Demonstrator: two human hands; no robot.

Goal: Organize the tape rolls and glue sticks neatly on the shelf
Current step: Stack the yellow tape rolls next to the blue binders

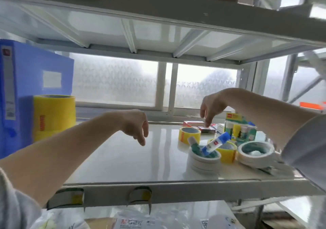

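Nearest, white tape stack (pixel 204 160) held a light, slick, tilted glue stick (pixel 216 142), best pinched mid-barrel; left hand (pixel 135 125) hung loose-fingered over bare shelf (pixel 123 154); farther, right hand (pixel 210 108) reached empty fingertips toward small boxes (pixel 202 126).
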